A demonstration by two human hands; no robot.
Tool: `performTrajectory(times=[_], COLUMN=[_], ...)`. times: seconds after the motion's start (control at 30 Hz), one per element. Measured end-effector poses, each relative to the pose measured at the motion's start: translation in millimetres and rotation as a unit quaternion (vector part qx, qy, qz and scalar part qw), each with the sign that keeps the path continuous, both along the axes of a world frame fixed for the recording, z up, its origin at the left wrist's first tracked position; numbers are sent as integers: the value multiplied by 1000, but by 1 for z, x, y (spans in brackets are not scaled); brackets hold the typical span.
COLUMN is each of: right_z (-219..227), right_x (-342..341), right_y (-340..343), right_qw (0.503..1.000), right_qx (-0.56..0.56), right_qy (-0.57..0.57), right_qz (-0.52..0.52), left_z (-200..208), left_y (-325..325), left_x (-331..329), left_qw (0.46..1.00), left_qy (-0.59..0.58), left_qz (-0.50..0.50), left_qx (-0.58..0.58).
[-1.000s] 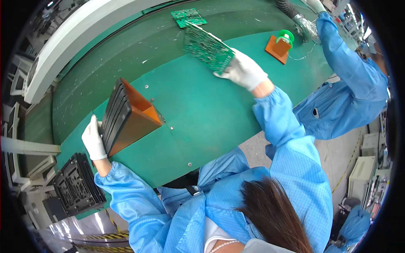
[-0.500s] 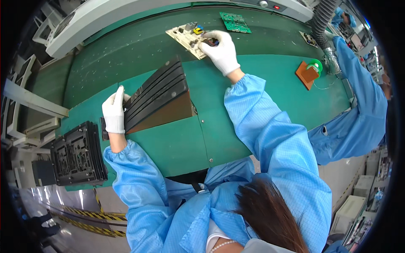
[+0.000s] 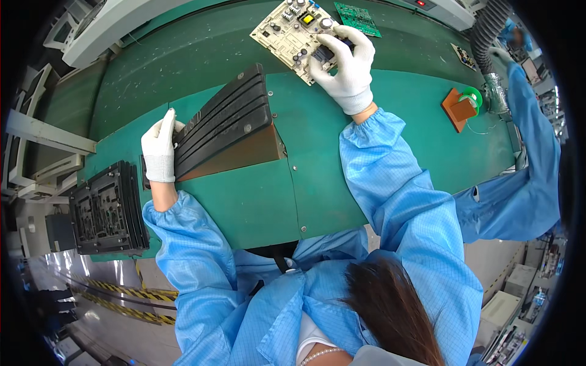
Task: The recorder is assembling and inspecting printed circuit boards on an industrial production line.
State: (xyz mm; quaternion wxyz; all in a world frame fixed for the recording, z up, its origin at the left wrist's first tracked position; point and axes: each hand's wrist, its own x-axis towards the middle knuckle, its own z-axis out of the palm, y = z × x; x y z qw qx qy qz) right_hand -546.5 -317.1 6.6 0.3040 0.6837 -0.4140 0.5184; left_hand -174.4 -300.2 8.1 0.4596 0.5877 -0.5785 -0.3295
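Observation:
My gloved right hand (image 3: 347, 67) grips a cream circuit board (image 3: 284, 39) by its right side, with thumb and fingers around the dark components there. The board is tilted up above the dark green belt, and capacitors and a yellow transformer show on its face. My gloved left hand (image 3: 160, 137) is closed, with thumb and fingers together, at the left edge of a sloped black ribbed stand (image 3: 223, 119). Whatever lies in those fingers is too small to make out. Brown side panels (image 3: 244, 155) carry the stand on the green mat.
A stack of black fixture trays (image 3: 110, 210) stands at the mat's left end. Farther back lies a green circuit board (image 3: 357, 19). To the right are a solder wire spool (image 3: 471, 97) on a brown holder, a ribbed hose (image 3: 491, 33) and a co-worker's blue sleeve (image 3: 534, 134).
My right hand has lifted the cream circuit board off the belt and tipped its face toward me, moving slightly right. My left hand stays beside the stand.

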Motion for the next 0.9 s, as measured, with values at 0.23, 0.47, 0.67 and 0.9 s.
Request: performTrajectory(times=[0.23, 0.47, 0.67, 0.9], right_z=[-3, -2, 1, -9], right_x=[-2, -2, -4, -16], right_y=[-2, -3, 0, 51], right_qw=[1000, 1000, 1000, 982], right_qx=[-7, -9, -12, 186], right_qy=[12, 16, 14, -10], right_qz=[11, 21, 25, -15], left_z=[1, -4, -1, 0], left_y=[0, -2, -2, 1], left_x=[-1, 4, 2, 3], left_qw=[1000, 1000, 1000, 999], left_qy=[-1, -4, -9, -30], left_qz=[3, -4, -11, -9], left_qx=[1, -2, -5, -14])
